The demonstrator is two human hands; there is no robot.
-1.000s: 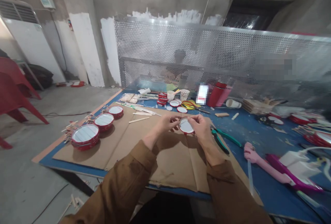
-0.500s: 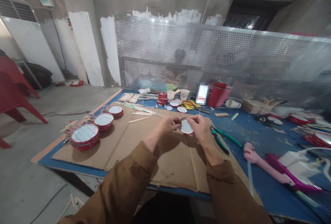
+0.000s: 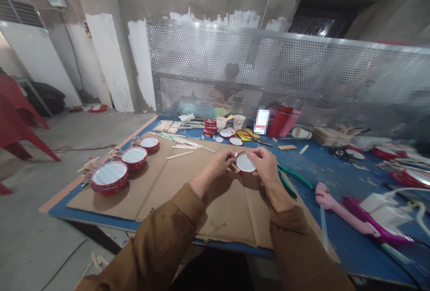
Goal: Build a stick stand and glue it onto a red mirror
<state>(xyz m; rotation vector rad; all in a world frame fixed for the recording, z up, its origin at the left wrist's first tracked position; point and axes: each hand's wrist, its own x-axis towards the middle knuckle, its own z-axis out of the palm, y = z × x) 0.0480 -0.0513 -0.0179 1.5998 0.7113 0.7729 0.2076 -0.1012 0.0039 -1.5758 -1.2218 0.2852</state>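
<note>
Between my two hands is a small round lid (image 3: 246, 163), white inside with a red rim, held just above a sheet of cardboard (image 3: 181, 192). My left hand (image 3: 223, 161) has its fingers closed at the lid's left edge. With thumb and fingers, my right hand (image 3: 265, 164) pinches the right edge. Three red-rimmed round pieces with white tops stand at the left: a large one (image 3: 109, 177), a middle one (image 3: 134, 157) and a small one (image 3: 149, 144). Green-handled pliers (image 3: 295, 177) lie right of my right hand, partly hidden by it.
A pink glue gun (image 3: 346, 212) and a purple power strip with white plugs (image 3: 383, 219) lie at the right. Wooden sticks (image 3: 180, 155), paper cups (image 3: 238, 122), a phone (image 3: 261, 121) and a red bottle (image 3: 280, 121) sit toward the back. A perforated metal screen (image 3: 201, 53) stands behind.
The lid and my right hand have shifted slightly to the right, and the lid's inner edge shows more. My left hand still has its fingers at the left edge.
</note>
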